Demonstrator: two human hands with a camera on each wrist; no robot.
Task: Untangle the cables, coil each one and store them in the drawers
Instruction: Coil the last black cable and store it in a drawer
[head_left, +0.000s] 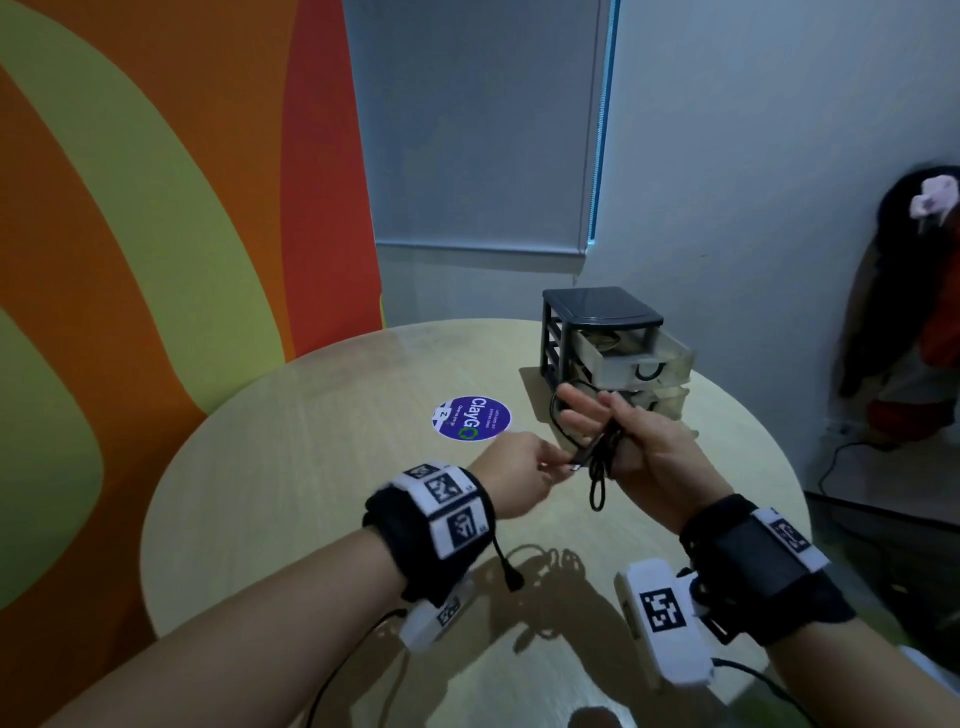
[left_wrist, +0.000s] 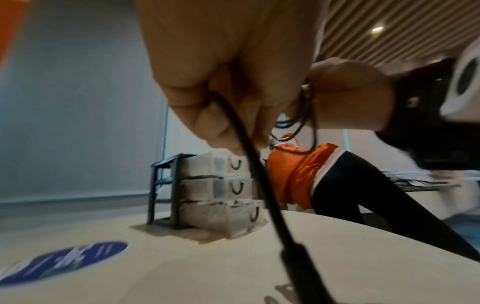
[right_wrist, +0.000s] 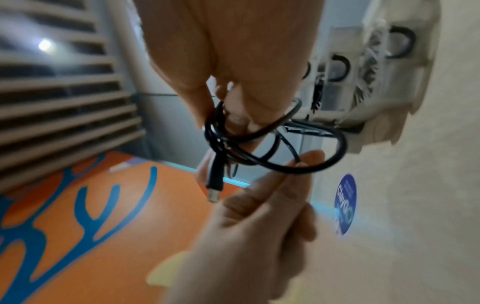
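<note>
Cable (head_left: 597, 457), thin, black and glossy, looped in right hand (head_left: 644, 452), curled around it; left hand (head_left: 519, 473) pinches its metal-tipped plug.

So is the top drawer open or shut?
Open. The top drawer sticks out from the black frame, and the head view looks down into it.
</note>
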